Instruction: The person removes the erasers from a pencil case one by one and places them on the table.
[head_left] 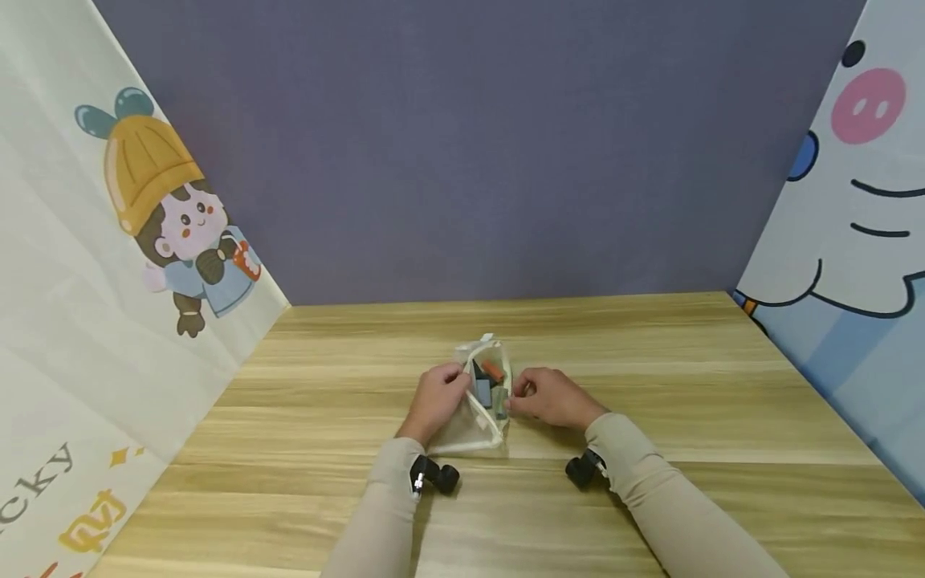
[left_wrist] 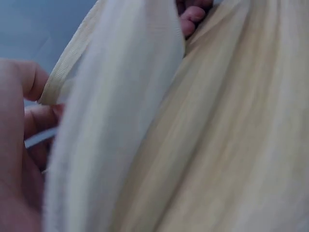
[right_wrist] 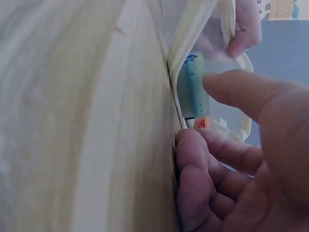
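A pale, partly see-through zip pouch (head_left: 462,437) lies on the table with its mouth spread. My left hand (head_left: 437,399) pinches the left rim of the mouth; the left wrist view has thumb and finger on the zip tape (left_wrist: 58,84). At the opposite rim is my right hand (head_left: 552,397), fingers curled and tips against the pouch edge. Its thumb (right_wrist: 231,89) lies beside a pale green, cylinder-like piece (right_wrist: 192,87) with blue marks in the opening. Also inside are an orange-red piece (head_left: 493,370), a blue-grey block (head_left: 483,392) and a dark piece, partly hidden.
Around the pouch extends the wood-grain table (head_left: 289,482). A dark grey-blue panel (head_left: 506,160) rises behind it. Printed cartoon sheets stand at left (head_left: 58,265) and right (head_left: 853,265). Small black cameras (head_left: 581,472) are strapped to both wrists.
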`<action>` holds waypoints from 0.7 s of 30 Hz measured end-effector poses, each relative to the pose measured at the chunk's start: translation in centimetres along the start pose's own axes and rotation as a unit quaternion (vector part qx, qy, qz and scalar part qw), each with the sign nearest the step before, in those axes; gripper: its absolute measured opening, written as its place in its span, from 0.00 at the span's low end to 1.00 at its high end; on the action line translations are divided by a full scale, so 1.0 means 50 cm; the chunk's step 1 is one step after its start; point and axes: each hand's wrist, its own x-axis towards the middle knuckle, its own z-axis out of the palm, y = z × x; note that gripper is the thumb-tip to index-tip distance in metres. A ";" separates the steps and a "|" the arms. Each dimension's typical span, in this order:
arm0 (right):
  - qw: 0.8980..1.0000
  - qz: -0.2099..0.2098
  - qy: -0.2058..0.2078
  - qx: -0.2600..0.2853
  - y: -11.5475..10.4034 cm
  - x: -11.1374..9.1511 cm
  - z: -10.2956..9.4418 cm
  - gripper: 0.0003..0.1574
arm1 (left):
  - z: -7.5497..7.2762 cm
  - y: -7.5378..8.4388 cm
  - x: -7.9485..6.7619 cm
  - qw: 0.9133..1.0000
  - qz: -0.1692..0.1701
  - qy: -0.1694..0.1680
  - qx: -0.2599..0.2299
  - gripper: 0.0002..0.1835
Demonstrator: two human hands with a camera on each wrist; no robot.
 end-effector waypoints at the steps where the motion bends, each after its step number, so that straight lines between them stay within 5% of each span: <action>1: 1.000 0.000 0.000 0.001 0.000 0.000 0.000 0.16 | 0.000 0.002 -0.001 1.000 -0.003 0.005 0.016 0.12; 6: 1.000 0.000 0.001 -0.001 0.000 -0.001 -0.001 0.16 | 0.004 0.001 -0.004 0.999 -0.016 0.008 0.036 0.13; 15: 1.000 -0.001 0.004 0.015 -0.001 0.000 0.000 0.19 | 0.016 0.002 -0.002 0.996 -0.035 -0.049 -0.072 0.09; 21: 1.000 -0.004 0.003 0.011 -0.001 -0.002 -0.002 0.18 | 0.021 0.004 0.000 0.993 -0.047 -0.045 -0.100 0.07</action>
